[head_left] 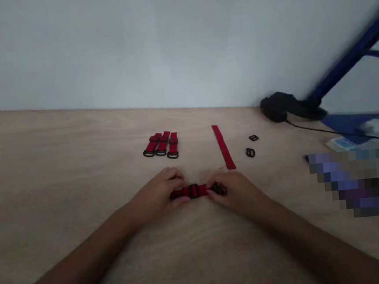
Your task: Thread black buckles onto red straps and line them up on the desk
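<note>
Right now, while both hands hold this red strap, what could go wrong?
The black buckle might slide off the red webbing strap, because the left hand and right hand pinch it closely. The right hand could also nudge the loose red strip lying just beyond it.

Bare left forearm (pixel 76 255), bare right forearm (pixel 303 233), tapering wrists (pixel 129 213), slender left hand (pixel 156 195), slender right hand (pixel 237 193)

Pale wall (pixel 167 38) behind wooden tabletop (pixel 59 135); blue frame (pixel 350 48) at right, probably metal.
</note>
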